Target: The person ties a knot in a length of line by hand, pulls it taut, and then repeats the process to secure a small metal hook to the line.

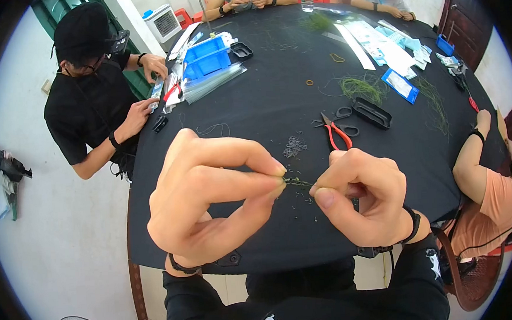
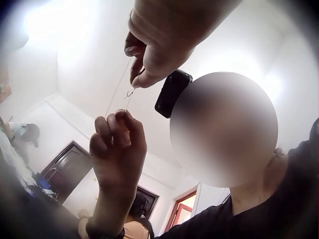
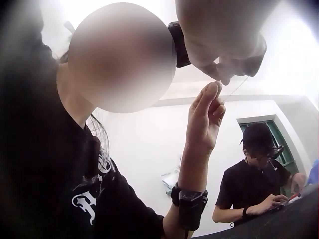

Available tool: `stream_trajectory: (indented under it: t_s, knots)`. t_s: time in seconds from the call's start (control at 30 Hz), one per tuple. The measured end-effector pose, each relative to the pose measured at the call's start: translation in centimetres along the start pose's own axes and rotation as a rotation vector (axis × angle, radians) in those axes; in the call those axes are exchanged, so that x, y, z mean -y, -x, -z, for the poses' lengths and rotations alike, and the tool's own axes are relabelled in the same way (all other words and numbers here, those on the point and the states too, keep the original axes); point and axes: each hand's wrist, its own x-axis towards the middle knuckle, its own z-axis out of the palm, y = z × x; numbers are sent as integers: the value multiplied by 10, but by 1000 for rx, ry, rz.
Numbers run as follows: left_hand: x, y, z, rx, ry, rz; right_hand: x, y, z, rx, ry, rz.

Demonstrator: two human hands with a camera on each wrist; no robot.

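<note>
Over the near side of the black table, my left hand [image 1: 211, 192] pinches a tiny hook [image 2: 129, 93] between thumb and fingertips. My right hand [image 1: 364, 197], fingers curled, pinches the end of a thin green line [image 1: 297, 182] that spans the short gap between the hands. In the left wrist view a fine thread [image 2: 118, 85] also runs between both hands. Behind them lies a small dark tangle of bits [image 1: 294, 147]. Red-handled pliers [image 1: 337, 132] rest just beyond my right hand.
Black-handled scissors [image 1: 348, 130] and an open black case [image 1: 372, 113] lie beside the pliers. Farther back are a heap of green line [image 1: 363, 89], a blue packet [image 1: 400, 86] and a blue bin [image 1: 206, 57]. A person in black [image 1: 96, 93] works at the left edge.
</note>
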Motion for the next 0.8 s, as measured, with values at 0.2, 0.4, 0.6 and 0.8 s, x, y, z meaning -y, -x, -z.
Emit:
stream_trajectory:
  t_s: [0.2,0.4,0.6,0.8]
  knots:
    - [-1,-1,-2,-32,40,11,0,1,-1,4,3,-65]
    - [-1,-1,-3,4,180,40,0,2,-3,20,-8,-116]
    - [-4,-2,-4,48,-13,-19,2,8,-10,85,220,210]
    - [-4,-1,-7,62,41,-20,7,8,-7,108,113,93]
